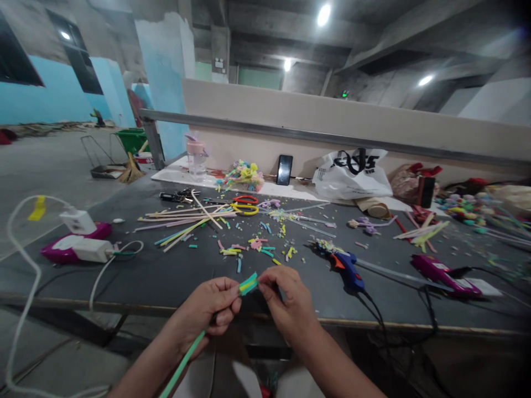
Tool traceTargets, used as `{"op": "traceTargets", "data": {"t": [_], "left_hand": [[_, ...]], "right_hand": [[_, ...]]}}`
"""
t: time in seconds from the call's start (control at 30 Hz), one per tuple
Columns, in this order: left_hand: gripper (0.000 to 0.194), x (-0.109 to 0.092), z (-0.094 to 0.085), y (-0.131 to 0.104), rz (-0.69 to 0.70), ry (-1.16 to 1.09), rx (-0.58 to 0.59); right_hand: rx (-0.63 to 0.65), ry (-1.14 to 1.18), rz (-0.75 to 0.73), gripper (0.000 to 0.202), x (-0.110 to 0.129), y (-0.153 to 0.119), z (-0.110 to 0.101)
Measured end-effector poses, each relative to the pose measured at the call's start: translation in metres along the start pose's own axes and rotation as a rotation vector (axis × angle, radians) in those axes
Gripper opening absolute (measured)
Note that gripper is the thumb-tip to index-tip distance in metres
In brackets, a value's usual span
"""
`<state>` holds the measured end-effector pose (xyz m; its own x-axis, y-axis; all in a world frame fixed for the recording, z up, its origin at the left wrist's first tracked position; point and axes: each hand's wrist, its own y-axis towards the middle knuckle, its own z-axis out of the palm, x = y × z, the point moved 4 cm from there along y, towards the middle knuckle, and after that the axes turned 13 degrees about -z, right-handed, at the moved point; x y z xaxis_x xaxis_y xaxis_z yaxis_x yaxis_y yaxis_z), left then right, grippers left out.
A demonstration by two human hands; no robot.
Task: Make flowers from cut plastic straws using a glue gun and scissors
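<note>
My left hand (218,307) pinches a green stick (186,362) near its top, where short green and yellow pieces (249,284) fan out beyond the fingers. The stick runs down toward the lower left. Close by on the right, my right hand (286,301) has its thumb and forefinger pressed together at the tip of those pieces; whatever is between them is too small to make out. Short coloured offcuts (232,251) lie on the dark table (166,282) in front of both hands. To the right rests a blue glue gun (350,272).
Long pastel sticks (186,218) and scissors with red and yellow handles (245,209) lie beyond the hands. A phone (284,169), a bottle (196,159) and a white bag (350,176) stand at the back. Purple power strips (446,276) with cables sit on both sides.
</note>
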<state>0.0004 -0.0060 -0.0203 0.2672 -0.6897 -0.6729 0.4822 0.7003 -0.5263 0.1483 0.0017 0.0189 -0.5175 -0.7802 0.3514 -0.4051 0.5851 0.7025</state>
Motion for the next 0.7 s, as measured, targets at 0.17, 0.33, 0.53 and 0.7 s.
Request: {"op": "traceTargets", "data": {"t": [0.17,0.33,0.53,0.7], "left_hand": [[0.022,0.001,0.000,0.002,0.010,0.015,-0.007],[0.023,0.000,0.000,0.003,0.017,0.037,-0.022],[0.025,0.001,0.001,0.003,0.029,0.011,-0.023],[0.028,0.002,0.002,0.003,0.095,-0.053,-0.035]], "right_hand": [[0.061,0.007,-0.047,0.012,0.000,0.007,-0.002],[0.138,-0.024,-0.139,0.018,-0.001,0.012,-0.002],[0.123,-0.048,-0.080,0.023,-0.003,0.011,-0.013],[-0.038,0.056,0.227,0.013,-0.011,-0.008,-0.018]]}}
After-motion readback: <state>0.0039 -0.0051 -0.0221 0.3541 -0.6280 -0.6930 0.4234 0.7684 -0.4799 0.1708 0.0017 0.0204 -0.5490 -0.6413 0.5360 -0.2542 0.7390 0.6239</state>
